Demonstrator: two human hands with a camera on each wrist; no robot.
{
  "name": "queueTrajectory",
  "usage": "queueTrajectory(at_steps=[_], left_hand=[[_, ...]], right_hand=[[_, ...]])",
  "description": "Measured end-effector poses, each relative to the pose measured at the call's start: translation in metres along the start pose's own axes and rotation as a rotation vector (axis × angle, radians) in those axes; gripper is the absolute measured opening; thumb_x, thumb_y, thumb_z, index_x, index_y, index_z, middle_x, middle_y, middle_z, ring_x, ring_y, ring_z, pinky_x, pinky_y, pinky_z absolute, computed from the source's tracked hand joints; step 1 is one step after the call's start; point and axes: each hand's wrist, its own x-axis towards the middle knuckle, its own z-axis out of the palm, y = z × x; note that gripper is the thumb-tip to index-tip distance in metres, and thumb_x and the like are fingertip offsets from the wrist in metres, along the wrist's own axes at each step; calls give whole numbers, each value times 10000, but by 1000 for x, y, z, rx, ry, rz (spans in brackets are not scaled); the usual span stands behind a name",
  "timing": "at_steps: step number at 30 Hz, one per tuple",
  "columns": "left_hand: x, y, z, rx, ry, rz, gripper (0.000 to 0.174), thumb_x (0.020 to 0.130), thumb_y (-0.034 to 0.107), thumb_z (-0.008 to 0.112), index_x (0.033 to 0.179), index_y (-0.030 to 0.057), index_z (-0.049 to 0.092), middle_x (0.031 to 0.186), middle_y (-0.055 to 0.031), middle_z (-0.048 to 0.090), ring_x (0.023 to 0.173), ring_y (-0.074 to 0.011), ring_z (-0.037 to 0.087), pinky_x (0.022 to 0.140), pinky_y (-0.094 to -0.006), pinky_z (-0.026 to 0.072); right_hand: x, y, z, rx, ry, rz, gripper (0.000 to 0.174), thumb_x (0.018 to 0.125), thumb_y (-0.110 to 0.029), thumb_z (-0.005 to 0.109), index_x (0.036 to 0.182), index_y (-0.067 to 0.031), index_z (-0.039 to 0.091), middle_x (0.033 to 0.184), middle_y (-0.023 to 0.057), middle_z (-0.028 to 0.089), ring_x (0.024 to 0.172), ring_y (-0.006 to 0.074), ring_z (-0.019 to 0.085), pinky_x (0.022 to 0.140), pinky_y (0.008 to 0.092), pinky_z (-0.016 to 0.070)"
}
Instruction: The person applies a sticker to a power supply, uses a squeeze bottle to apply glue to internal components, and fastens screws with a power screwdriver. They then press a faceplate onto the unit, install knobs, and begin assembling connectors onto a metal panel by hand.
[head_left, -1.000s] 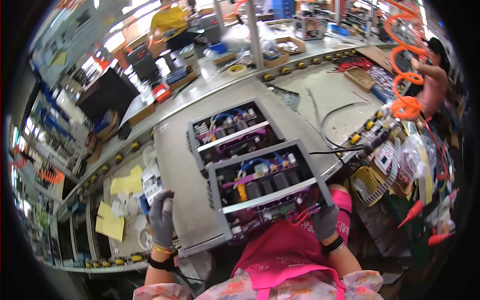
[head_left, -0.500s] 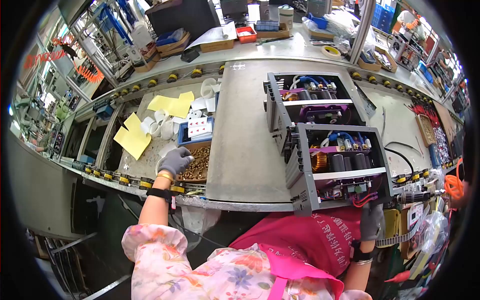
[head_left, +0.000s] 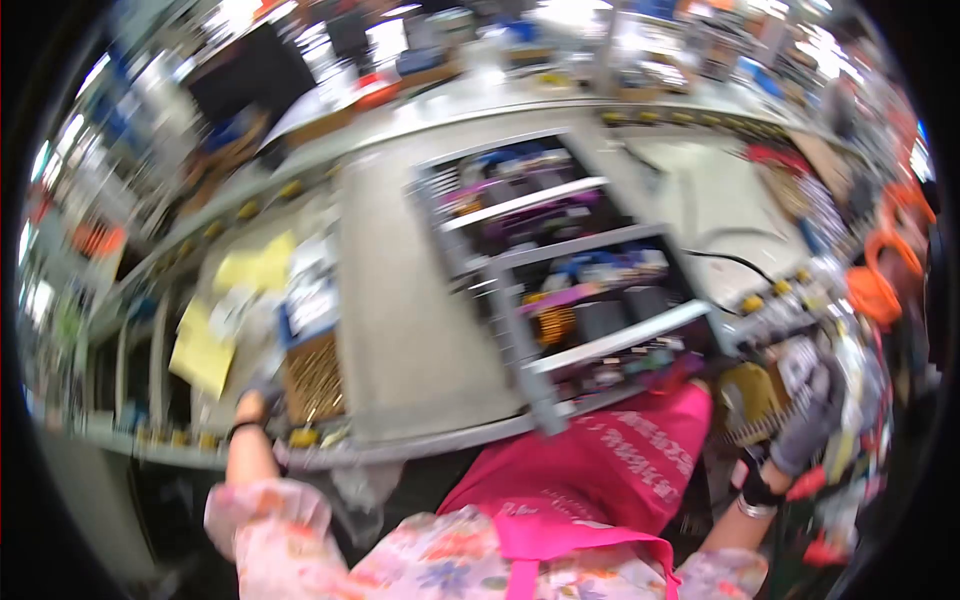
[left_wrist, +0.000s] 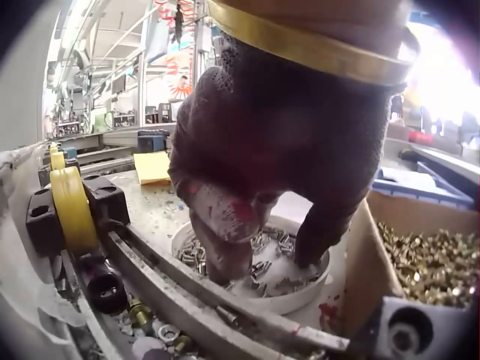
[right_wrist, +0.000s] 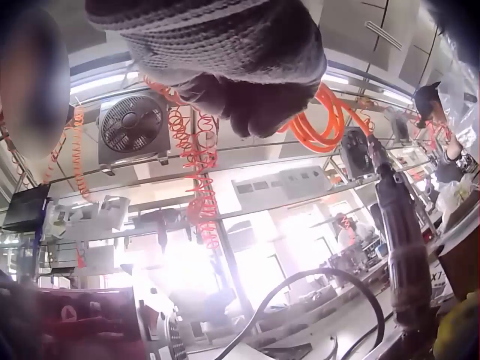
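Far L: yellow paper (head_left: 205, 350). Then L hand (left_wrist: 277, 142), gloved, fingers down in round white dish (left_wrist: 292, 302) w/ small silver parts (left_wrist: 260, 268); can't tell if pinching any. Just R of dish: cardboard box (left_wrist: 367, 262), brass bits inside. Mid bench: rear case (head_left: 525, 205), front case (head_left: 620, 337), both open-topped. Far R: R hand (head_left: 808, 425), gloved, blurred, grip unclear, near orange hose (head_left: 872, 292).
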Motion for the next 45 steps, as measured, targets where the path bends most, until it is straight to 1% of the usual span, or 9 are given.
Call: queueTrajectory(at_steps=[3, 7, 14, 18, 21, 25, 31, 38, 45], left_hand=[[13, 3, 8, 193, 329, 105, 283, 754, 239, 656, 900, -4, 637, 801, -199, 669, 708, -319, 670, 574, -440, 533], [35, 16, 0, 236, 292, 14, 282, 766, 243, 657, 888, -11, 639, 790, -200, 671, 700, -324, 672, 570, -437, 534], [43, 10, -20, 250, 193, -73, 285, 787, 250, 659, 866, -23, 644, 770, -201, 673, 685, -332, 675, 564, -432, 535], [38, -11, -30, 205, 108, -110, 290, 798, 255, 660, 854, -30, 646, 759, -202, 674, 677, -336, 676, 560, -429, 535], [40, -21, -32, 176, 29, -113, 296, 807, 258, 661, 845, -35, 648, 750, -203, 675, 671, -340, 678, 557, -427, 535], [55, -35, -27, 315, 233, 9, 320, 859, 257, 638, 783, -54, 646, 721, -199, 675, 591, -328, 670, 517, -411, 531], [5, 8, -27, -205, 20, -214, 246, 923, 114, 551, 840, -111, 494, 683, -283, 632, 472, -379, 627, 372, -436, 487], [-44, 27, -28, -166, 70, -164, 308, 941, 118, 518, 713, -82, 565, 659, -249, 636, 426, -321, 584, 328, -376, 402], [-133, 89, -21, -955, 166, 246, 133, 883, 198, 667, 859, 85, 601, 604, -23, 556, 409, -74, 454, 326, -208, 333]], right_hand=[[7, 7, -13, 41, 60, -107, 196, 927, -103, 545, 1076, -11, 633, 1028, 55, 636, 923, 138, 579, 863, 280, 458], [21, 39, -13, 291, 188, -14, 201, 895, -35, 570, 1087, -21, 629, 1005, 8, 631, 897, 68, 561, 823, 223, 461], [63, 125, 39, 7, 208, -8, 566, 827, -94, 647, 1345, -34, 427, 1175, 122, 567, 994, 225, 579, 894, 320, 464], [82, 136, 71, 233, 144, 326, 621, 793, -94, 674, 1346, 1, 408, 1109, 149, 601, 980, 247, 594, 893, 328, 458], [68, 129, 99, -157, 341, 86, 708, 741, -68, 705, 1371, -16, 385, 1334, 210, 463, 1171, 354, 501, 992, 400, 411], [50, 126, 129, -131, 374, -211, 829, 741, -14, 696, 1444, -32, 257, 1461, 174, 335, 1340, 328, 346, 1107, 377, 291], [48, 131, 138, -70, 475, -103, 902, 700, -29, 725, 1461, -41, 240, 1408, 207, 372, 1272, 343, 409, 1074, 417, 324], [53, 148, 140, -120, 445, 18, 902, 727, -103, 756, 1456, -36, 230, 1368, 184, 443, 1228, 292, 479, 1038, 365, 367], [82, 182, 111, 307, 330, -52, 697, 776, -79, 629, 1405, -28, 335, 1181, 73, 549, 923, 146, 557, 781, 260, 455]])
